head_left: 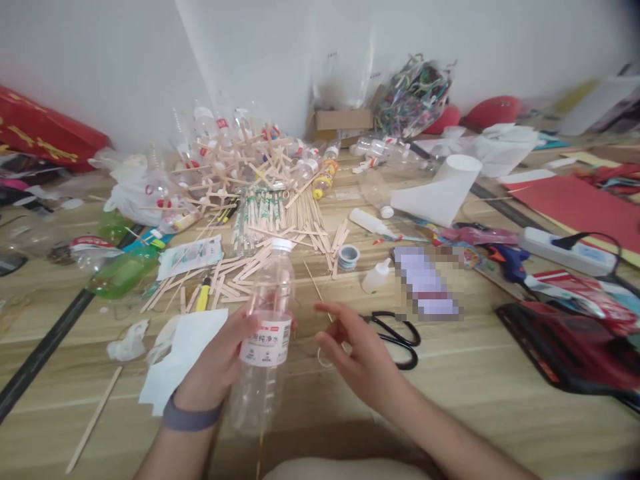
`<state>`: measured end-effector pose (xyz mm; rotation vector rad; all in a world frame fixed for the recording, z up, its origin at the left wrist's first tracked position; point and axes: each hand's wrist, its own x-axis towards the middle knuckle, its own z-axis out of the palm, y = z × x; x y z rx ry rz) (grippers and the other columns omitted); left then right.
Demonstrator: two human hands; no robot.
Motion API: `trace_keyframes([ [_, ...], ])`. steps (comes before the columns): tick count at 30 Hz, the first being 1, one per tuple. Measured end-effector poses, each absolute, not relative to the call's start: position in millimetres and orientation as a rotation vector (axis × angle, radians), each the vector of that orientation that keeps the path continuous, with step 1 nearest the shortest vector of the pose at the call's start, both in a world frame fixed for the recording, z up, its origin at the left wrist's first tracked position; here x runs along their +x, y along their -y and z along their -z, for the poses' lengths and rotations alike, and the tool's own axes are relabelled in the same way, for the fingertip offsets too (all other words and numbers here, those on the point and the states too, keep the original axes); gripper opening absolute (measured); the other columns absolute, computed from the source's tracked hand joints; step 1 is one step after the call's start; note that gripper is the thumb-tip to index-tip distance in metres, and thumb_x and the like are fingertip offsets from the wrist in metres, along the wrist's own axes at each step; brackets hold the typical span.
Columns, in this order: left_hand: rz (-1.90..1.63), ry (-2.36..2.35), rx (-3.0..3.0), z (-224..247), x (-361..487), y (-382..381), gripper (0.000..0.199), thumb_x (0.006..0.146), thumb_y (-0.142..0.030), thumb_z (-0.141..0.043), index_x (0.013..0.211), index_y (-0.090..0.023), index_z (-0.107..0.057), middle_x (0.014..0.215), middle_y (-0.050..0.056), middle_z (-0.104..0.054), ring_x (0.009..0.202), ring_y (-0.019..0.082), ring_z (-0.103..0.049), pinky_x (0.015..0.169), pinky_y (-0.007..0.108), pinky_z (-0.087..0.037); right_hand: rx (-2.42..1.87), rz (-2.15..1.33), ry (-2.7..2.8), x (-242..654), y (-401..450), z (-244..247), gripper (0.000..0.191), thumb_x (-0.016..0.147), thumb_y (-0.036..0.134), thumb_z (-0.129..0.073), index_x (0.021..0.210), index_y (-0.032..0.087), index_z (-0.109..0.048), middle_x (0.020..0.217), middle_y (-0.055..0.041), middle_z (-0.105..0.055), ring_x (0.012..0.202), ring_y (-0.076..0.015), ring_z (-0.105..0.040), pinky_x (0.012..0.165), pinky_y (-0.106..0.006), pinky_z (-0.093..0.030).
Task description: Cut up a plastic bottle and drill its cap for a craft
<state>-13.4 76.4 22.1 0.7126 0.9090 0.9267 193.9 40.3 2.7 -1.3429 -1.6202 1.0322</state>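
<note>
A clear plastic bottle [265,343] with a white cap and a white label stands upright, tilted slightly, in my left hand [227,353], whose fingers wrap round it from the left. To the right of the bottle is my right hand [355,347], fingers apart and curved, holding nothing. Beside and partly behind that hand lie black-handled scissors [407,340]. A thin stick [315,283] lies between the bottle and my right hand. White paper [187,353] sits behind my left wrist.
Beyond the hands are scattered wooden sticks [230,290], a tape roll [349,257], a small white bottle [376,277] and a yellow cutter [203,295]. Green bottles [123,270] lie left. A power strip [567,250], a blue glue gun [507,261] and a red-black case [565,347] lie right.
</note>
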Motion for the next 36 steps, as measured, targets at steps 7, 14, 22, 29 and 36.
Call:
trace_keyframes([
  [7, -1.316, -1.063, 0.593, -23, -20, -88, 0.056, 0.042, -0.04, -0.094, 0.091, -0.022, -0.075, 0.093, 0.005, -0.079, 0.078, 0.023, -0.074, 0.06, 0.025, -0.061, -1.377, -1.496, 1.614, 171, -24, 7, 0.02, 0.083, 0.031, -0.063, 0.098, 0.017, -0.067, 0.077, -0.0012, -0.066, 0.068, -0.014, -0.06, 0.058, -0.023, -0.042],
  [14, -1.458, -1.125, 0.527, -17, -15, -87, 0.068, 0.041, -0.041, -0.095, 0.103, -0.025, -0.074, 0.088, 0.002, -0.079, 0.077, 0.018, -0.073, 0.068, 0.019, -0.06, -1.298, -1.8, 1.373, 168, -19, 28, 0.015, 0.091, 0.025, -0.047, 0.088, 0.017, -0.06, 0.061, 0.0039, -0.057, 0.048, -0.0089, -0.052, 0.046, -0.019, -0.038],
  [22, -1.575, -1.055, 0.402, -10, -12, -86, 0.052, 0.056, -0.054, -0.084, 0.093, -0.019, -0.077, 0.093, 0.005, -0.079, 0.078, 0.02, -0.073, 0.064, 0.025, -0.061, -1.277, -1.735, 1.253, 174, -22, 35, 0.024, 0.086, 0.044, -0.052, 0.084, 0.021, -0.044, 0.062, 0.0043, -0.055, 0.049, -0.0096, -0.048, 0.047, -0.021, -0.037],
  [29, -1.646, -0.941, 0.493, -5, -13, -84, 0.053, 0.059, -0.057, -0.082, 0.095, -0.018, -0.078, 0.104, 0.007, -0.078, 0.085, 0.02, -0.073, 0.068, 0.024, -0.059, -1.331, -1.808, 1.25, 175, -28, 30, 0.041, 0.077, 0.059, -0.062, 0.082, 0.02, -0.052, 0.06, 0.0055, -0.047, 0.052, -0.0098, -0.04, 0.049, -0.023, -0.032],
  [36, -1.681, -0.947, 0.436, 1, -15, -85, 0.049, 0.057, -0.059, -0.083, 0.086, -0.02, -0.078, 0.091, 0.005, -0.079, 0.089, 0.023, -0.074, 0.077, 0.028, -0.059, -1.36, -1.865, 1.158, 176, -29, 31, 0.045, 0.067, 0.06, -0.07, 0.073, 0.022, -0.047, 0.06, 0.0064, -0.043, 0.053, -0.01, -0.041, 0.048, -0.022, -0.037],
])
